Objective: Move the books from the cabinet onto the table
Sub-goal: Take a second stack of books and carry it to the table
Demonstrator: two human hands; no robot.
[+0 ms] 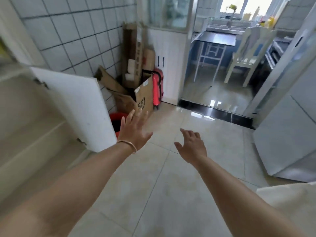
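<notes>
Both my arms reach forward over the tiled floor. My left hand (135, 129), with a thin bangle at the wrist, is open with fingers spread, just right of the white cabinet door (77, 103), which stands swung open. My right hand (192, 146) is open too, palm down, holding nothing. The cabinet (30, 120) at the left shows pale shelves; I see no books on them from here. A dark-topped table (217, 38) on white legs stands in the far room beyond the doorway.
Cardboard boxes (136, 93), a red suitcase (158, 88) and a red bucket (118, 120) crowd the tiled corner behind the door. A white chair (248, 53) stands by the table. A white appliance (290, 134) flanks the right side. A dark threshold strip (215, 112) crosses the doorway.
</notes>
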